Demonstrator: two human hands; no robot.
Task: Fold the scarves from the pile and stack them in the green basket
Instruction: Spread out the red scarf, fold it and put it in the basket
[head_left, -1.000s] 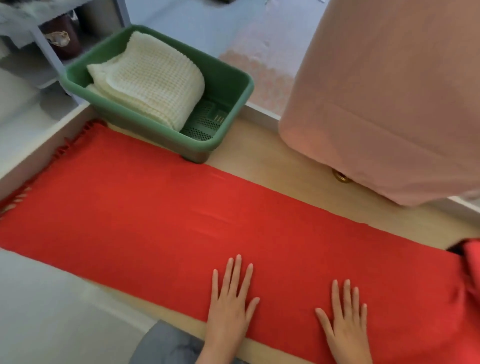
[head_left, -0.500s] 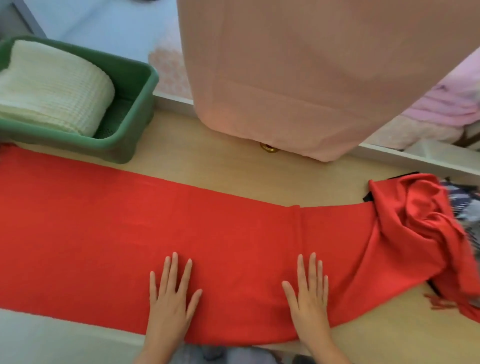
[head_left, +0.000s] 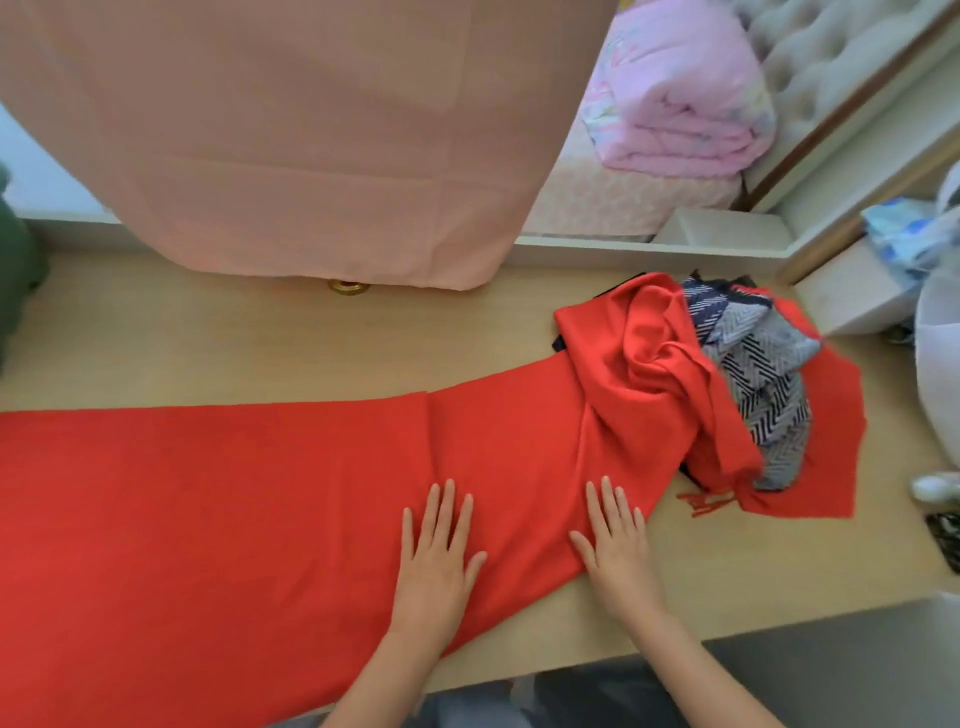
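Red scarf (head_left: 234, 499), spread on wooden table (head_left: 260, 353).
Left hand (head_left: 439, 561) and right hand (head_left: 615, 545) lay flat on it, fingers straight; bunched end and patterned scarf (head_left: 758, 374) beyond right hand.

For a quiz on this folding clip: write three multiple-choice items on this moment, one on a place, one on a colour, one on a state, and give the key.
1. Where does the chevron-patterned scarf lie?
A. In a basket.
B. Tangled in the bunched right end of the red scarf.
C. On the floor.

2. What colour is the folded blanket at top right?
A. Blue.
B. Green.
C. Pink.

3. How are the left hand and the right hand?
A. Flat, fingers straight, on the red scarf.
B. Clenched round a fold.
C. Raised in the air.

Key:
1 B: its zigzag stripes show amid the red folds at the right.
2 C: its folds are pale pink.
3 A: both lie palm down, fingers extended on the cloth.
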